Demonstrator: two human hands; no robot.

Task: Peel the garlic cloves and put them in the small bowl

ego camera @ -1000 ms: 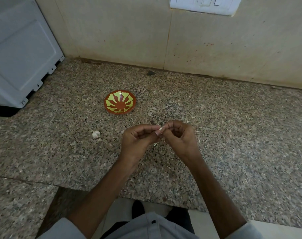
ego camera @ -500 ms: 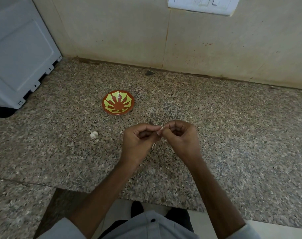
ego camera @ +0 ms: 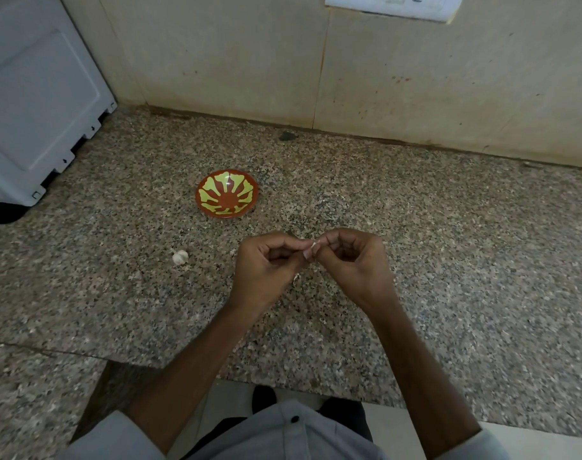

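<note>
My left hand [ego camera: 266,263] and my right hand [ego camera: 352,260] are raised together above the front half of the counter [ego camera: 449,260], knuckles facing each other. Both sets of fingers [ego camera: 283,239] are curled inward. The thumb and forefinger tips of each hand meet at one point and pinch a garlic clove [ego camera: 311,249] between them. Only a small pale sliver of the clove shows at that pinch; how much skin is on it, I cannot tell.

The small bowl [ego camera: 227,193] stands on the counter beyond my left hand, apart from both hands. It is red-orange with a yellow-green petal pattern on the inside and sits upright. A second piece of garlic [ego camera: 180,257], white and unpeeled, lies on the counter to the left of my left hand and nearer to me than the bowl, touching neither. A pale scrap [ego camera: 296,278], possibly skin, lies on the counter just under the gap between my hands.

A white appliance [ego camera: 33,94] occupies the far left corner of the counter against the tiled wall [ego camera: 233,61]. A white switch plate [ego camera: 389,5] is mounted on the wall at the top edge of the view.
</note>
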